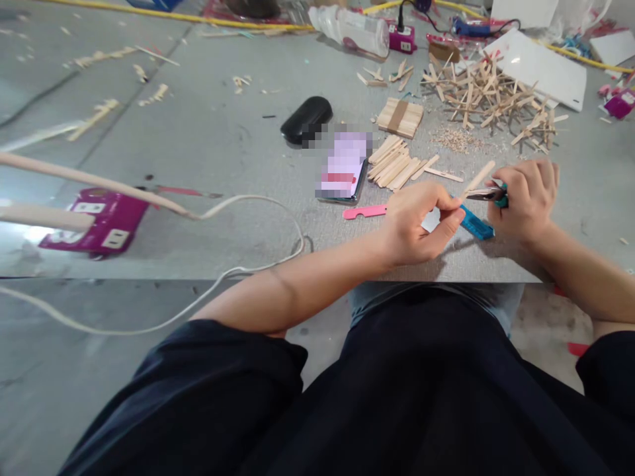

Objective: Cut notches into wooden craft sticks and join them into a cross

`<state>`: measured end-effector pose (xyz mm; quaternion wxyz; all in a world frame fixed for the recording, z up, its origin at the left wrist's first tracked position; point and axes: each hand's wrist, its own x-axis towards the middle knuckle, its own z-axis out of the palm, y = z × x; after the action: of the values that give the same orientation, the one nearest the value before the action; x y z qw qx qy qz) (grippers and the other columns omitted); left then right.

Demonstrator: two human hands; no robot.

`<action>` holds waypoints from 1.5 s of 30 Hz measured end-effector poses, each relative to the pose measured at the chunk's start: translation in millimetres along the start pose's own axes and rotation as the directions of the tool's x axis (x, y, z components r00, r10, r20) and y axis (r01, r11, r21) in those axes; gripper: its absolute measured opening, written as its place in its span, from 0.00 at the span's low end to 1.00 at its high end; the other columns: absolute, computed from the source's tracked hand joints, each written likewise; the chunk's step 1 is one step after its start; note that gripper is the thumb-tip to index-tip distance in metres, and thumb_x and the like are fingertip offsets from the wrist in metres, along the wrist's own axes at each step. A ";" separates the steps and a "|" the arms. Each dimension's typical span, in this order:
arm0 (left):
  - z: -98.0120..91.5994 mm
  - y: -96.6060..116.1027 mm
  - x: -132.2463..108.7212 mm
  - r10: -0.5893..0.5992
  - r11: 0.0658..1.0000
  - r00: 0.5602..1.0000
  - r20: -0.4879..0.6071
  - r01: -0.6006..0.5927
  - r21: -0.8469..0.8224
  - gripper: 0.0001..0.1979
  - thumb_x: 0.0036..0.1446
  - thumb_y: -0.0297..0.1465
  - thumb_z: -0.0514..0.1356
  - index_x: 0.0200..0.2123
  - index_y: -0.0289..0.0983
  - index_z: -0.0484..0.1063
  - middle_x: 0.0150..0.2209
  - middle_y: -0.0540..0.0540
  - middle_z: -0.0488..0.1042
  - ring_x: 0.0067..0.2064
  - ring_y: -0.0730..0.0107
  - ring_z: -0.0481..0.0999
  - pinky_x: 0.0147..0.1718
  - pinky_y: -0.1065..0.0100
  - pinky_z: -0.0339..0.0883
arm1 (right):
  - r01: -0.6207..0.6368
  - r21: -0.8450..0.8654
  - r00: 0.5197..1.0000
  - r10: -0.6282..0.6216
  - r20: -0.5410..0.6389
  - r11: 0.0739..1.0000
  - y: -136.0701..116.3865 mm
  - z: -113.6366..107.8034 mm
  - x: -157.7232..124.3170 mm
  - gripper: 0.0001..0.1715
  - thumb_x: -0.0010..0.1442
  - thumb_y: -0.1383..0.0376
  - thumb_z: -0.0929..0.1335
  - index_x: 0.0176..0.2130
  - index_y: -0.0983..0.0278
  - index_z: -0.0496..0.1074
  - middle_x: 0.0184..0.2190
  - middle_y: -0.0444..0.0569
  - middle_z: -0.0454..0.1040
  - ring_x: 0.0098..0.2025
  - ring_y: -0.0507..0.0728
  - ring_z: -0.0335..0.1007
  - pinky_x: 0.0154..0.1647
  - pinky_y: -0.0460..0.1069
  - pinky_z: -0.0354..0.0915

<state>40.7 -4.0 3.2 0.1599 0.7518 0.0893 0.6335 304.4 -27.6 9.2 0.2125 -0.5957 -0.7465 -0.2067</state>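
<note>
Between the thumb and fingers of my left hand [421,221] is a wooden craft stick [480,178], tilted up to the right. My right hand [526,198] is closed round a pair of pliers or cutters [486,194] with green handles, its metal jaws at the stick. Whether the jaws bite into the wood I cannot tell. Below them a blue plastic piece [477,223] lies on the table, partly behind my left fingers. A pink notched strip [364,211] reaches out from behind my left hand. Loose craft sticks [391,162] lie just beyond.
A phone [344,165] and black case [307,119] lie left of the sticks. Behind are a banded stick bundle [411,122], a heap of cut sticks [489,89] and a plastic bottle [352,30]. A white cable [292,225] crosses near a purple power strip [119,215].
</note>
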 end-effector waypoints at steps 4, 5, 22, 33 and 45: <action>-0.6 2.3 0.0 -0.031 0.999 0.999 0.011 0.030 0.031 0.04 0.79 0.32 0.65 0.46 0.47 0.74 0.31 0.51 0.80 0.30 0.67 0.80 0.30 0.61 0.75 | 0.044 -0.013 0.994 -0.046 -0.100 0.999 -1.6 1.6 -2.0 0.20 0.80 0.53 0.63 0.52 0.53 0.84 0.42 0.59 0.79 0.50 0.74 0.75 0.54 0.70 0.67; -1.1 2.5 0.3 -0.035 0.999 0.999 0.016 0.035 0.028 0.04 0.79 0.32 0.65 0.46 0.47 0.74 0.31 0.51 0.80 0.30 0.67 0.80 0.30 0.60 0.75 | 0.046 -0.021 0.994 -0.048 -0.100 0.999 -1.2 1.0 -1.6 0.20 0.80 0.53 0.64 0.51 0.53 0.84 0.42 0.59 0.80 0.50 0.74 0.75 0.54 0.70 0.67; -9.7 -6.2 -2.0 -0.169 0.985 0.984 0.063 0.167 0.040 0.07 0.77 0.33 0.68 0.42 0.47 0.77 0.33 0.49 0.81 0.33 0.64 0.82 0.34 0.57 0.77 | 0.125 -0.011 0.990 -0.124 0.069 0.992 8.3 -1.6 5.2 0.17 0.78 0.58 0.66 0.53 0.59 0.84 0.44 0.62 0.86 0.51 0.74 0.78 0.57 0.67 0.67; -0.4 -14.2 -15.4 -0.256 0.953 0.965 -0.061 0.263 0.148 0.10 0.81 0.41 0.68 0.43 0.45 0.81 0.33 0.50 0.83 0.32 0.68 0.78 0.34 0.60 0.73 | 0.001 0.083 0.968 -0.022 0.252 0.997 -12.8 -9.7 7.5 0.13 0.74 0.60 0.69 0.51 0.57 0.83 0.45 0.58 0.89 0.46 0.70 0.82 0.47 0.61 0.67; 4.7 -23.2 -20.5 -0.554 0.827 0.832 0.038 0.555 -0.089 0.13 0.73 0.39 0.78 0.42 0.43 0.79 0.39 0.47 0.89 0.40 0.63 0.90 0.41 0.57 0.81 | -0.076 0.172 0.944 0.015 0.330 0.982 -15.6 -12.8 11.2 0.15 0.76 0.54 0.68 0.50 0.56 0.83 0.43 0.57 0.89 0.43 0.70 0.83 0.41 0.59 0.62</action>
<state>43.2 10.2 -24.7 0.3733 0.6884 0.2719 0.5593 287.8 -29.1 25.1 0.1438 -0.6169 -0.7731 -0.0308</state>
